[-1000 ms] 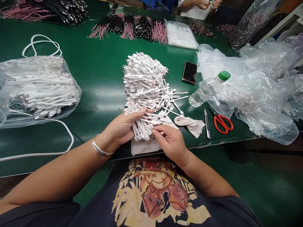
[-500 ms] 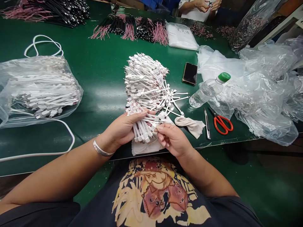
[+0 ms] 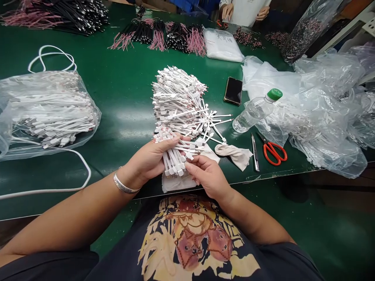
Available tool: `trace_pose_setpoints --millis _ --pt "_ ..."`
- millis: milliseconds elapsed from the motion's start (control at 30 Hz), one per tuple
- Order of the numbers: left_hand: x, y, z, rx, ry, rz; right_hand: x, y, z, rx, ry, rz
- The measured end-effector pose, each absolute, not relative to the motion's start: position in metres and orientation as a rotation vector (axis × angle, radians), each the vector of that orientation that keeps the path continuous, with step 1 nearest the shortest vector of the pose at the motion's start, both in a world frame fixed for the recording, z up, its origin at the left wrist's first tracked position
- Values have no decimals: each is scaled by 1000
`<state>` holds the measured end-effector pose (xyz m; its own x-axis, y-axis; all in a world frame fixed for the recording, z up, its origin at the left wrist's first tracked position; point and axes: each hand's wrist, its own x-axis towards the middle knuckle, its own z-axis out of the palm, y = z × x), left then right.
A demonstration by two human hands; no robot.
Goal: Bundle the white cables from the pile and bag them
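Observation:
My left hand (image 3: 156, 158) is closed around a bunch of short white USB cables (image 3: 175, 160), thumb across the top, their plugs fanned toward me and to the right. At the right side of this bunch is my right hand (image 3: 206, 173), its thumb and forefinger pinched at the plug end of a cable. The fingertips partly hide that plug. Just beyond the hands lies a large pile of the same white cables (image 3: 178, 97). Under the bunch, a white cloth (image 3: 178, 183) lies at the table's edge.
Right of my hands are a twisted white cloth (image 3: 234, 155), a utility knife (image 3: 254, 152), red-handled scissors (image 3: 274, 152), a bottle (image 3: 253, 111) and a phone (image 3: 233, 90). Bagged cables (image 3: 58, 113) lie left, plastic bags (image 3: 325, 113) right. A co-worker's hands (image 3: 227, 12) show at the back.
My right hand has shifted slightly left along the bunch, its fingertips now closer to the lower plugs. The co-worker's hands have moved apart, and an orange-handled tool lies near one. The view shifted slightly.

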<state>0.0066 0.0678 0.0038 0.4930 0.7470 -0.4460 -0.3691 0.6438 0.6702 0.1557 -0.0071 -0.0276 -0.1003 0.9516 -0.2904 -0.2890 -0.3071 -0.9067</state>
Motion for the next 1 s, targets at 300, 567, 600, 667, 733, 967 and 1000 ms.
trace_pose_setpoints --millis 300,567,600,667,733,967,1000 --pt "9 67 5 513 748 730 156 -7 -27 -1192 -869 1535" --pt "8 67 5 509 772 726 162 -1 -19 -1089 -494 1857" --pt "9 67 5 506 769 722 164 0 -18 -1046 -438 1915" --pt "9 67 5 506 768 718 166 2 -17 -960 -345 2005" --pt "10 67 5 506 776 718 167 3 -18 -914 -307 2045" --pt "10 68 7 487 828 735 162 -8 -24 -1219 -688 1646" --pt "10 68 7 486 833 736 161 -11 -24 -1249 -790 1599"
